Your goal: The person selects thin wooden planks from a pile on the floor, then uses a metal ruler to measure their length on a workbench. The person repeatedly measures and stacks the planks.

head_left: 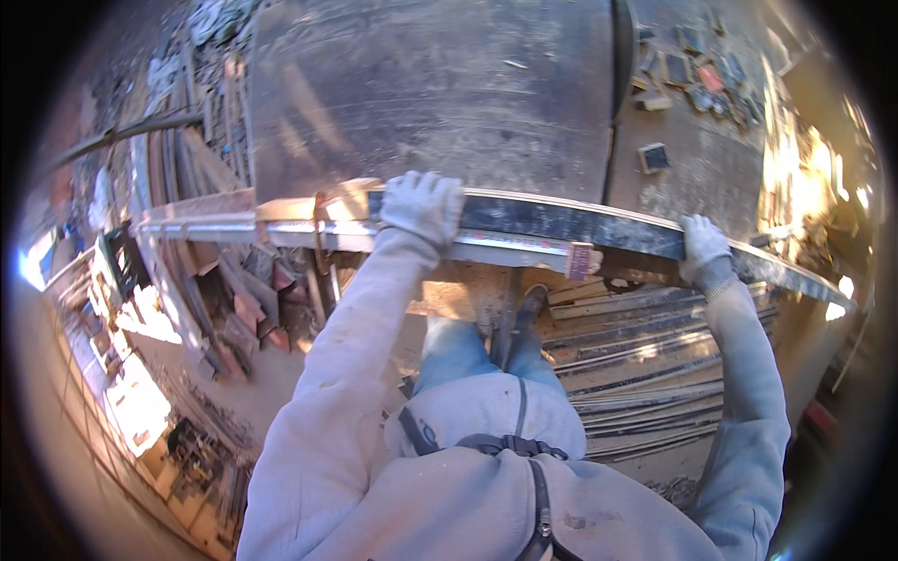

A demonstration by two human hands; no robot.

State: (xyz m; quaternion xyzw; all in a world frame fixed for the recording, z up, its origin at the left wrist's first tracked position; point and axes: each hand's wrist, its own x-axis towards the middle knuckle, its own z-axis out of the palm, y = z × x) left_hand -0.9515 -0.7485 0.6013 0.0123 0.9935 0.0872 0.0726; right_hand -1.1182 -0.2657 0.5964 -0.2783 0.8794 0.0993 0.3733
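Observation:
A long, narrow dark-faced board strip [571, 217] with a pale top edge lies along the front edge of a workbench, standing on its side. My left hand [421, 208], in a pale work glove, is closed over the strip near its left end, fingers curled across the top. Farther right, my gloved right hand [703, 247] grips the same strip from above, with the strip running on past it. Just below the strip runs a metal rail [510, 241] with a marked scale. A small printed block [584, 261] sits on the rail between my hands.
The dark, scuffed bench panel [430, 93] stretches away ahead. A pale wood block [341, 201] with a rusty clamp [319, 220] sits left of my left hand. Small block offcuts [654, 158] lie at far right. Stacked strips [645, 365] and leaning scrap boards [248, 299] fill the space below.

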